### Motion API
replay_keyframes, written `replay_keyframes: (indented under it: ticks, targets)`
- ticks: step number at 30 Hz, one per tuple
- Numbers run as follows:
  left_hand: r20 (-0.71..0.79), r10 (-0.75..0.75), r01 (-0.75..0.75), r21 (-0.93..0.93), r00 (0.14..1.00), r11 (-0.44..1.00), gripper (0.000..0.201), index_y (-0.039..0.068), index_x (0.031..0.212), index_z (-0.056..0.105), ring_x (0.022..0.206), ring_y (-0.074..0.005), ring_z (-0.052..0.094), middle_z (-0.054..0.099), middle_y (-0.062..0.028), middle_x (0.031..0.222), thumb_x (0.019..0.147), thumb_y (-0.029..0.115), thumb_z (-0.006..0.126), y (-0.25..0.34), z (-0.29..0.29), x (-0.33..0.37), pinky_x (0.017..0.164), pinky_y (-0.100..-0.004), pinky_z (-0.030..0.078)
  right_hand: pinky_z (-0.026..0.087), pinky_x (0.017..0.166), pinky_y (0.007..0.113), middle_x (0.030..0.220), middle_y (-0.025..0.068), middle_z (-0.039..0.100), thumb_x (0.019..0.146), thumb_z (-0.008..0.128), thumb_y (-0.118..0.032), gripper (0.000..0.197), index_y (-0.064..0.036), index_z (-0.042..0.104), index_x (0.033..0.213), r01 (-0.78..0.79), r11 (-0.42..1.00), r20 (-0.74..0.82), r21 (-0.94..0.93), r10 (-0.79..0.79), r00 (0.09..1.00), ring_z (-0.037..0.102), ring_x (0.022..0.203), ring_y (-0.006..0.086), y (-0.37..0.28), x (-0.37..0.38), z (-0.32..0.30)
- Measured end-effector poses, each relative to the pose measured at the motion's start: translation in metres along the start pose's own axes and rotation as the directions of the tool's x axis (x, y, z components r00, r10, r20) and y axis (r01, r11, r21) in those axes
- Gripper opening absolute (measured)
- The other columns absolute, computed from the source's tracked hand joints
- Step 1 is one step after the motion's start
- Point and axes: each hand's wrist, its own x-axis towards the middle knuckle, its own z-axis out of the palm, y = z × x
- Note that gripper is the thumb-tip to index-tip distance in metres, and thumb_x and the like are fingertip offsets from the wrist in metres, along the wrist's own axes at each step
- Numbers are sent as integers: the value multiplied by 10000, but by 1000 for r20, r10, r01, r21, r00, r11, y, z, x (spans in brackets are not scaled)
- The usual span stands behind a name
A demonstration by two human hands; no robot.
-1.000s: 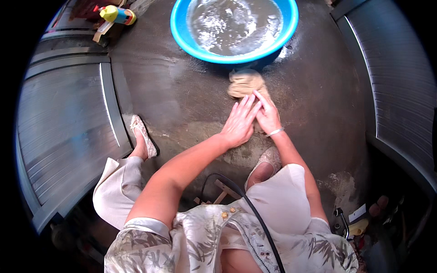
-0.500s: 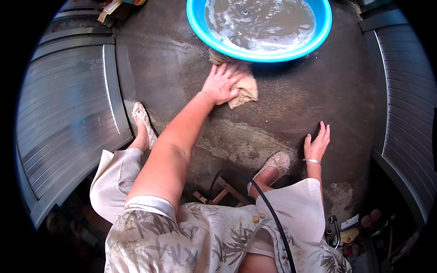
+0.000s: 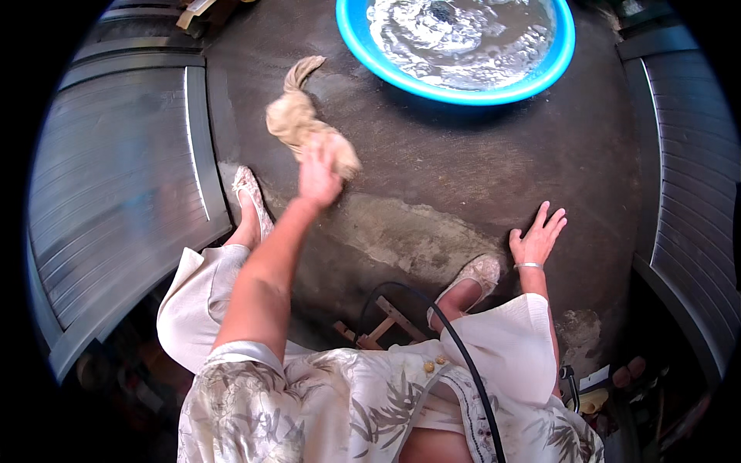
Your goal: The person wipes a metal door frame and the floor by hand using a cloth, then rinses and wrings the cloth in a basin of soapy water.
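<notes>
crumpled cloth (image 3: 289, 122), glossy plastic basin (image 3: 463, 97), rough floor (image 3: 478, 158)

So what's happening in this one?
A person's left hand is on the near end of a twisted tan cloth that lies on the dark floor; motion blur hides the exact grip. The right hand is empty, fingers spread, out to the right near the knee. A blue basin of cloudy, foamy water stands ahead, to the right of the cloth and apart from it.
</notes>
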Motion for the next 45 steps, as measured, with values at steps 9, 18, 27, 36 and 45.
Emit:
replay_keyframes:
  ticks: [9, 18, 27, 36, 45]
  targets:
    - [295, 361, -362, -55, 885, 931, 684, 334, 1411, 352, 1237, -361, 365, 309, -86, 1470, 767, 347, 581, 122, -6, -25, 960, -494, 339, 212, 1114, 484, 1453, 341, 154, 659, 630, -227, 878, -59, 261, 1437, 43, 999, 14, -9, -43, 999, 156, 1340, 517, 6, 3, 2]
    - [108, -454, 441, 125, 884, 889, 659, 99, 1354, 351, 1098, -416, 439, 376, -236, 1285, 760, 183, 623, -37, -6, -96, 920, -500, 418, 199, 1112, 501, 1415, 383, 190, 659, 608, -242, 861, -26, 275, 1423, 76, 996, -32, -54, -78, 996, 190, 1312, 546, 8, 2, 11]
    - [494, 94, -8, -173, 865, 985, 532, 58, 1219, 449, 1037, -398, 470, 424, -226, 1152, 721, 128, 623, 136, 23, -119, 839, -465, 454, 198, 1117, 486, 1440, 358, 169, 684, 614, -255, 862, -44, 249, 1436, 2, 995, 3, -96, -1, 1000, 159, 1337, 524, 0, 4, 8]
    - [447, 315, -296, -112, 838, 948, 548, 216, 1241, 492, 1035, -280, 557, 453, -105, 1218, 728, 327, 652, 123, 2, -42, 793, -446, 507, 237, 1107, 473, 1459, 332, 154, 697, 631, -278, 862, -93, 252, 1449, 45, 999, 59, -28, -43, 997, 156, 1344, 514, 9, 0, -4]
    - [133, -461, 457, 56, 878, 888, 521, 87, 1247, 443, 1018, -409, 528, 457, -253, 1180, 797, 309, 581, -11, -7, 18, 871, -485, 441, 178, 1123, 483, 1429, 379, 158, 689, 632, -260, 862, -34, 256, 1431, 77, 996, 41, -52, -75, 996, 155, 1326, 542, 11, -1, 0]
